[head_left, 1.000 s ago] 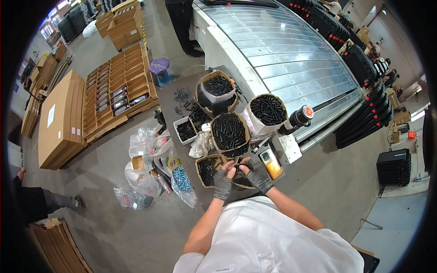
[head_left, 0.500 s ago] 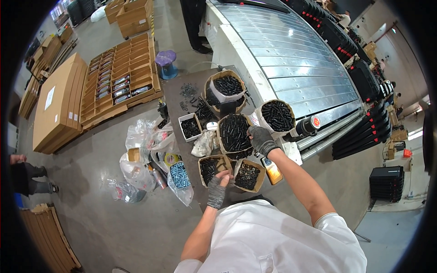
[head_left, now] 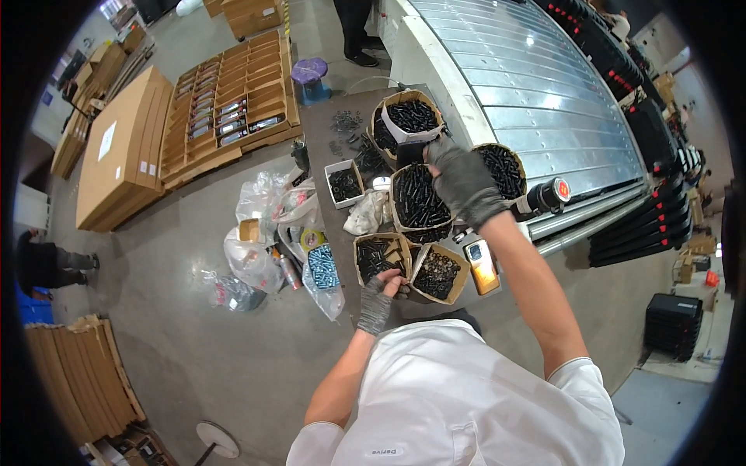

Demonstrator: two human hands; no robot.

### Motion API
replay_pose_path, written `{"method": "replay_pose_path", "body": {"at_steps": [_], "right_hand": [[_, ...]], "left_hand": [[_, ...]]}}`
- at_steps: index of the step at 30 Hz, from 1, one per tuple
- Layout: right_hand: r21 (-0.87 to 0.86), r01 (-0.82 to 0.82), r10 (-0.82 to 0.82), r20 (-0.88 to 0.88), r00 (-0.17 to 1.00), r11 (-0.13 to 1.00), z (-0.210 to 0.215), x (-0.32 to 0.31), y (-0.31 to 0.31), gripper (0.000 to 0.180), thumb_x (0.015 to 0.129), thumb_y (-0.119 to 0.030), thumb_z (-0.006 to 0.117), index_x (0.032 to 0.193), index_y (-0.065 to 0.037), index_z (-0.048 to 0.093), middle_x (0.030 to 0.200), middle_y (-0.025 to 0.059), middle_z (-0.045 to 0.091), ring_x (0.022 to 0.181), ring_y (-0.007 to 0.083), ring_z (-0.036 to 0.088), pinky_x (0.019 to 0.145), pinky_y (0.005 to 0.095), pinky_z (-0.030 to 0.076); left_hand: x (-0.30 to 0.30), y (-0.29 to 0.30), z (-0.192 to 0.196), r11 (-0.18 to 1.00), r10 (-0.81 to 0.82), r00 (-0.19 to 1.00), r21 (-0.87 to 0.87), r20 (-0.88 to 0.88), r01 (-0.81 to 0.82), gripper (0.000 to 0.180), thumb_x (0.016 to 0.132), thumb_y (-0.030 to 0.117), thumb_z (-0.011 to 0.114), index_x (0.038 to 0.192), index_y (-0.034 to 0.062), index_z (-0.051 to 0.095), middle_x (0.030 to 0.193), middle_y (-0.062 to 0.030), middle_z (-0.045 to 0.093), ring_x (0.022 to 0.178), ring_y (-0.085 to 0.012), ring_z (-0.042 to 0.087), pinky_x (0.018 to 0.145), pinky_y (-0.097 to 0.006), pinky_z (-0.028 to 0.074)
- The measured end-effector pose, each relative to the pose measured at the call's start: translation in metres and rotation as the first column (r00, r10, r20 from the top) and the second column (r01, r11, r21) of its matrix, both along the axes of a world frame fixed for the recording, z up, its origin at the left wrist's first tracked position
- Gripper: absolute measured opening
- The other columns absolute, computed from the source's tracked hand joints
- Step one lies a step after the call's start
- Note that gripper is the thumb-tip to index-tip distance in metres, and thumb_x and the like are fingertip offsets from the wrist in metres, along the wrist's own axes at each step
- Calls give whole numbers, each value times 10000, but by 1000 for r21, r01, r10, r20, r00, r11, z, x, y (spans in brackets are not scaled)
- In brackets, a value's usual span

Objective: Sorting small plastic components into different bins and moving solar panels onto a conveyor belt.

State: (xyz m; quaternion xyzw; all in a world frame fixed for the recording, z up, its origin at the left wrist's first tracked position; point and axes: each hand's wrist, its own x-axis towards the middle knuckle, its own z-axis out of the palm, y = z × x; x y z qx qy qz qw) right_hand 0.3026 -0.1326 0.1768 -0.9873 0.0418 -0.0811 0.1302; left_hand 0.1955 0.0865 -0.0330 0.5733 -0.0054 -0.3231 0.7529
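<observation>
My left hand (head_left: 378,301), in a grey fingerless-style glove, is at the near edge of a carton of black bolts (head_left: 378,256). Its thumb and fingers are drawn together; whatever they hold is too small to name. My right hand (head_left: 465,180), gloved too, reaches farther out, above the right side of a larger carton of black bolts (head_left: 420,197). Its fingers curl close to a dark block-shaped thing (head_left: 410,154), and their contents are hidden. Beside my left hand is a carton of small nuts or washers (head_left: 437,274).
More black bolts fill a far carton (head_left: 411,116) and a right-hand carton (head_left: 501,172). A white box (head_left: 343,184) holds small black parts. A phone (head_left: 482,266) lies by my right forearm. A metal-slatted conveyor (head_left: 548,101) borders the table; plastic bags (head_left: 252,260) lie at left.
My right hand has moved away from me, from the large carton's right edge toward the dark block. The left hand stays by the near carton. The whole view has shifted a little.
</observation>
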Motion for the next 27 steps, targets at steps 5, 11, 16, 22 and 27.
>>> {"method": "replay_pose_path", "body": {"at_steps": [5, 11, 16, 22, 27], "right_hand": [[158, -299, 177, 525, 833, 941, 100, -59, 10, 192, 752, -23, 682, 931, -37, 614, 877, 133, 621, 806, 298, 622, 708, 358, 499], [214, -408, 425, -38, 904, 887, -2, -188, -29, 158, 841, -223, 615, 936, -97, 608, 937, 82, 584, 842, 245, 612, 667, 358, 493], [434, 99, 28, -277, 960, 896, -153, -337, -119, 196, 805, -255, 634, 812, -60, 611, 794, 146, 614, 801, 354, 592, 704, 430, 471], [426, 468, -311, -387, 868, 774, -236, -505, -297, 239, 866, -286, 571, 864, -60, 650, 812, 167, 642, 766, 352, 612, 689, 410, 483], [638, 712, -471, -551, 689, 294, -223, -605, -423, 294, 878, -316, 553, 842, -38, 643, 735, 157, 634, 716, 295, 634, 696, 398, 486]], "left_hand": [[-30, -18, 2, 992, -126, 990, -21, -56, 125, 274, 913, 181, 600, 1124, 5, 600, 927, -86, 678, 841, -137, 618, 779, -266, 491], [-65, -74, 4, 964, -261, 947, 94, 188, 247, 296, 911, 221, 594, 1093, -12, 610, 895, -63, 679, 795, -141, 617, 762, -276, 489], [-101, -130, 7, 954, -259, 966, 157, -1, 256, 200, 919, 210, 577, 987, 32, 637, 802, -34, 647, 661, -90, 577, 575, -242, 473], [-191, -294, -1, 828, -508, 861, 285, 15, 484, 217, 915, 214, 594, 980, 13, 645, 768, -54, 659, 641, -117, 599, 578, -251, 488], [-275, -475, 40, 724, -664, 747, 267, 22, 636, 233, 917, 219, 595, 1003, 7, 643, 810, -67, 671, 711, -131, 621, 632, -262, 505]]}}
